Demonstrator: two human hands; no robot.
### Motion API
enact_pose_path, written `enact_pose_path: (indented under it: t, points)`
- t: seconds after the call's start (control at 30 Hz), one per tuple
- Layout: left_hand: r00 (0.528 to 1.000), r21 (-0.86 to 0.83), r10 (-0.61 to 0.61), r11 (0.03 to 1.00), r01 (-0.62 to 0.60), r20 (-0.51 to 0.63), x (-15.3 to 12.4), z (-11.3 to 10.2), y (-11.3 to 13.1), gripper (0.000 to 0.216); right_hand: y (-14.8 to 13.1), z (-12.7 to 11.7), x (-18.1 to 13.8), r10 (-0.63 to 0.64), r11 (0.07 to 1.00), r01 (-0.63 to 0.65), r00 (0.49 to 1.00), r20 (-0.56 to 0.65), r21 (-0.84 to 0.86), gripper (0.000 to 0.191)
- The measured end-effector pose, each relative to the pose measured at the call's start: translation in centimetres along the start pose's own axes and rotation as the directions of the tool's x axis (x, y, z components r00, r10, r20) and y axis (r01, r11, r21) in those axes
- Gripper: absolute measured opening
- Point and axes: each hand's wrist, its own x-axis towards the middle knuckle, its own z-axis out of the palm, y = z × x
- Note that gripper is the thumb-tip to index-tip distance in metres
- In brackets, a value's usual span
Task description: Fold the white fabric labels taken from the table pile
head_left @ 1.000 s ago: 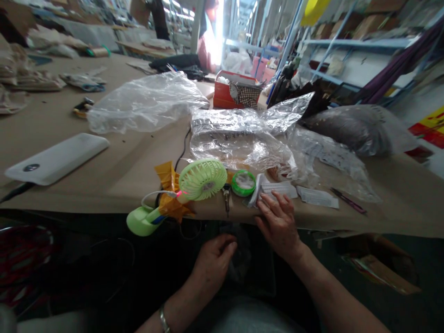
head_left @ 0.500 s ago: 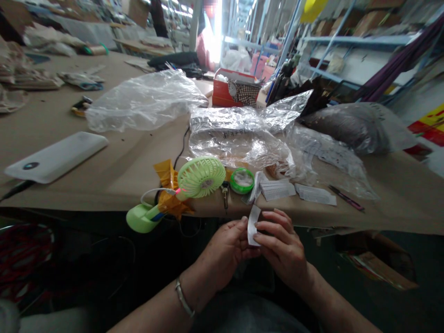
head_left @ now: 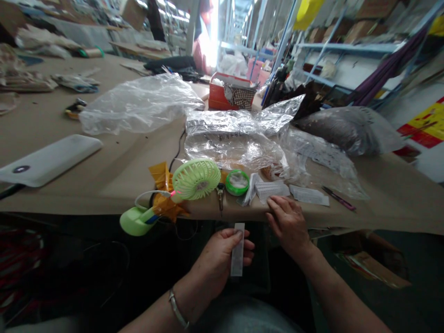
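Note:
My left hand (head_left: 222, 252) is below the table's edge, thumb and fingers closed on a narrow white label strip (head_left: 237, 259) held upright. My right hand (head_left: 289, 224) is apart from it, at the table's front edge, with its fingers stretched out and nothing seen in them. Its fingertips are just in front of a fanned stack of printed white labels (head_left: 272, 189); whether they touch the stack I cannot tell. More printed labels (head_left: 310, 195) lie to the right of that stack. To its left sits a round green container (head_left: 237, 182) with whitish contents.
A green fan (head_left: 196, 179) is fixed with brown tape at the table edge, beside a small metal tool (head_left: 221, 199). Dark-pink snips (head_left: 340, 199) lie right. Clear plastic bags (head_left: 232, 138) spread behind, before a red box (head_left: 225, 98). A white power bank (head_left: 52, 159) lies left.
My right hand has let go of the label strip and moved up to the table's edge by the printed labels. My left hand keeps the strip, slightly lower and further left.

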Motion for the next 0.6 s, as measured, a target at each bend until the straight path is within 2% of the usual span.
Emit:
enact_pose_path:
  t: [0.13, 0.23, 0.3, 0.37, 0.47, 0.6]
  points:
    - [0.999, -0.023, -0.031, 0.999, 0.031, 0.012, -0.6, 0.0, 0.4, 0.014, 0.5, 0.1, -0.6, -0.001, 0.988, 0.021, 0.992, -0.127, 0.153, 0.015]
    - [0.997, -0.047, -0.049, 0.998, 0.052, 0.059, -0.9, -0.1, 0.7, 0.015, -0.6, -0.6, -0.8, -0.005, 0.939, 0.068, 0.983, -0.185, 0.337, 0.012]
    - [0.993, -0.082, -0.050, 0.995, 0.059, 0.105, -1.0, -0.2, 0.8, 0.016, -2.3, -1.3, -0.9, -0.076, 0.866, 0.150, 0.982, -0.172, 0.478, 0.013]
    - [0.989, -0.146, -0.036, 0.988, 0.058, 0.146, -1.0, -0.2, 0.8, 0.014, -4.4, -1.8, -1.1, -0.208, 0.776, 0.259, 0.966, -0.154, 0.575, 0.013]
    - [0.987, -0.260, -0.004, 0.964, 0.047, 0.162, -0.9, -0.2, 0.7, 0.006, -6.8, -1.8, -1.5, -0.363, 0.714, 0.380, 0.919, -0.152, 0.588, 0.013]
    - [0.990, -0.325, 0.015, 0.945, 0.033, 0.142, -0.9, -0.6, 0.4, 0.005, -7.4, -1.1, -2.1, -0.420, 0.711, 0.408, 0.900, -0.120, 0.572, 0.015]
